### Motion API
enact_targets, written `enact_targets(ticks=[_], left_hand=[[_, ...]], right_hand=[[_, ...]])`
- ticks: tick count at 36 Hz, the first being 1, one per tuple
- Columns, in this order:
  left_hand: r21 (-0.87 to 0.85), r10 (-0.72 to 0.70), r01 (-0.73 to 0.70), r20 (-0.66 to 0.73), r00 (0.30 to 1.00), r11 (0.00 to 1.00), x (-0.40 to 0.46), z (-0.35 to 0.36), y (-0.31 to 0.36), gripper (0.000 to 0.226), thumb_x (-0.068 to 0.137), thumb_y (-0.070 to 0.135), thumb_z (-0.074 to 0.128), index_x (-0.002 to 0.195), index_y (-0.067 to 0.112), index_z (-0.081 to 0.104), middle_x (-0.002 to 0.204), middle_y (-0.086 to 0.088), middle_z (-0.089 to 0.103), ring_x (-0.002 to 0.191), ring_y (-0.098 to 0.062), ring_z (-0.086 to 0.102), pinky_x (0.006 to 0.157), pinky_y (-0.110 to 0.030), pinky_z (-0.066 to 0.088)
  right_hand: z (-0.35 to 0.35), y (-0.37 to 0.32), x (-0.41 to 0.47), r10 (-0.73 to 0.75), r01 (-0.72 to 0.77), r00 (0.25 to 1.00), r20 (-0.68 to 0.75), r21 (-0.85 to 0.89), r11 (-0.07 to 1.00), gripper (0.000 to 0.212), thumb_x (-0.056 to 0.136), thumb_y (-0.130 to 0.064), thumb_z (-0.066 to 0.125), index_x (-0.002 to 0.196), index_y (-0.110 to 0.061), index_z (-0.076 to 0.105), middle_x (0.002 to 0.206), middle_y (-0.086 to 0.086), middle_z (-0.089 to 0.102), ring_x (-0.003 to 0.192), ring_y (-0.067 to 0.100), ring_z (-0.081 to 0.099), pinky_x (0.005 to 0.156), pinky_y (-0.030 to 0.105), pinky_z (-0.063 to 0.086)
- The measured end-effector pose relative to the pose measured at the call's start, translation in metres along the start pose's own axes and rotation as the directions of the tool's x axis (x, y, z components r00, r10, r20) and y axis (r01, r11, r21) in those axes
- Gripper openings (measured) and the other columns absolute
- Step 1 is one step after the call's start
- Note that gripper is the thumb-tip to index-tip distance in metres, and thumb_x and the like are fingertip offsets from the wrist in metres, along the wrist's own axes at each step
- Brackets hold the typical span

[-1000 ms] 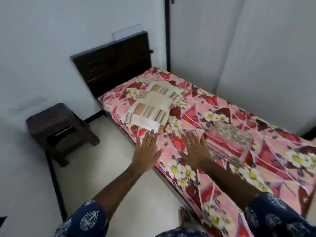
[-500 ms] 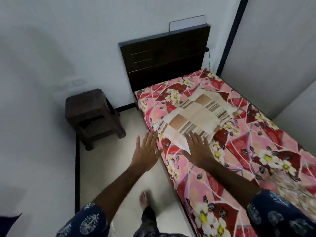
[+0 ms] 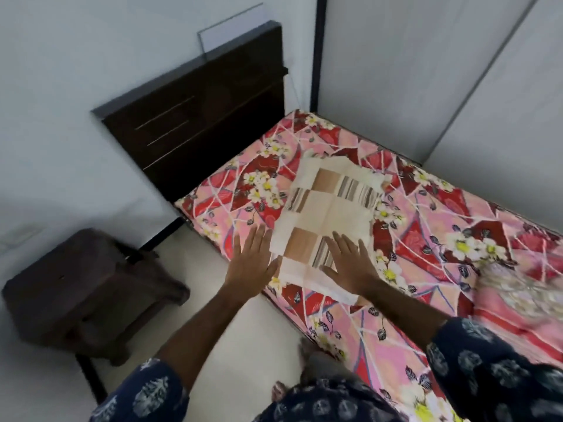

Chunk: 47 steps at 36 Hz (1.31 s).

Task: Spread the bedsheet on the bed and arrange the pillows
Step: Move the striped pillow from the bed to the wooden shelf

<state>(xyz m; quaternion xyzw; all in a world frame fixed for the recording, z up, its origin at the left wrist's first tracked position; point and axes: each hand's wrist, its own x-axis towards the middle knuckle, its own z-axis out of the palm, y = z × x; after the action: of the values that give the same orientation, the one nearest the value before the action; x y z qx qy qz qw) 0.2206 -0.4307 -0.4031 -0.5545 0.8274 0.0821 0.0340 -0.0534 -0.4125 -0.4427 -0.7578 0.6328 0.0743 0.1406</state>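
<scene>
Far left, a dark wooden stool [image 3: 88,287] sits on the pale floor [image 3: 243,339] by the wall, well apart from the work — prob. just a bedside stand. Next, the dark headboard [image 3: 198,117] stands vs. the wall at the top end of the bed, w/ a pale flat panel [image 3: 234,28] behind it. Left hand [image 3: 251,263] is flat, fingers straight and together, holding nothing; it hovers or rests at the bed's near edge just beside the pillow's left side — can't tell if it touches. The cream-and-brown checked pillow [image 3: 329,217] lies on the bedsheet [image 3: 426,239] near the headboard, skewed diagonally rather than square to it, which is likely why both hands flank its near end: to push or turn it straight. Right hand [image 3: 350,266] is also spread flat, palm down on the pillow's near corner, pressing rather than gripping, fingers straight. The floral pink-and-red bedsheet already covers the mattress edge to edge as far as visible, so spreading looks done and pillow arranging is the step in hand. Far right, a blurred folded pink item [image 3: 524,300] lies on the sheet — could be a 2nd pillow or a folded cloth, too smeared to say. Soft pillow should slide easily but may drag the sheet into wrinkles.
</scene>
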Motion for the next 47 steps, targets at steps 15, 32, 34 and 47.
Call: enact_targets(ticks=[15,32,34,47], left_hand=[[-0.066,0.242,-0.234,0.175,0.954,0.970,0.219,0.034,-0.038,0.069,0.104,0.048,0.040,0.160,0.019,0.014,0.168,-0.007,0.013,0.156,-0.029,0.008,0.124,-0.054,0.012],[-0.520,0.069,0.192,0.440,0.895,0.832,0.393,0.156,-0.050,0.071,0.095,0.033,0.066,0.153,0.013,0.031,0.150,-0.004,0.042,0.139,-0.021,0.041,0.112,-0.034,0.034],[-0.605,0.017,0.333,0.498,0.867,0.724,0.398,0.170,-0.047,0.077,0.090,0.033,0.072,0.151,0.012,0.029,0.144,-0.002,0.047,0.131,-0.019,0.048,0.109,-0.037,0.041],[-0.606,-0.053,0.643,0.707,0.705,0.468,0.385,0.156,-0.051,0.023,0.097,0.032,0.066,0.114,0.018,0.060,0.112,-0.004,0.067,0.106,-0.029,0.063,0.079,-0.034,0.047]], right_hand=[[0.050,0.093,0.126,0.317,-0.345,0.931,0.179,0.158,0.925,0.084,0.100,-0.065,0.028,0.161,-0.017,-0.005,0.169,0.011,-0.006,0.156,0.031,0.002,0.123,0.055,0.006],[0.130,0.150,0.217,0.653,-0.681,0.678,0.338,0.623,0.385,0.104,0.087,-0.068,0.059,0.157,-0.009,0.009,0.161,0.022,0.021,0.144,0.046,0.028,0.113,0.061,0.032],[0.134,0.152,0.228,0.680,-0.666,0.644,0.350,0.694,0.273,0.109,0.082,-0.068,0.065,0.156,-0.009,0.012,0.155,0.020,0.030,0.141,0.044,0.033,0.112,0.060,0.035],[0.051,0.113,0.223,0.657,-0.420,0.665,0.356,0.905,-0.065,0.036,0.087,-0.031,0.077,0.114,-0.010,0.068,0.101,-0.002,0.069,0.091,0.015,0.066,0.075,0.026,0.052]])
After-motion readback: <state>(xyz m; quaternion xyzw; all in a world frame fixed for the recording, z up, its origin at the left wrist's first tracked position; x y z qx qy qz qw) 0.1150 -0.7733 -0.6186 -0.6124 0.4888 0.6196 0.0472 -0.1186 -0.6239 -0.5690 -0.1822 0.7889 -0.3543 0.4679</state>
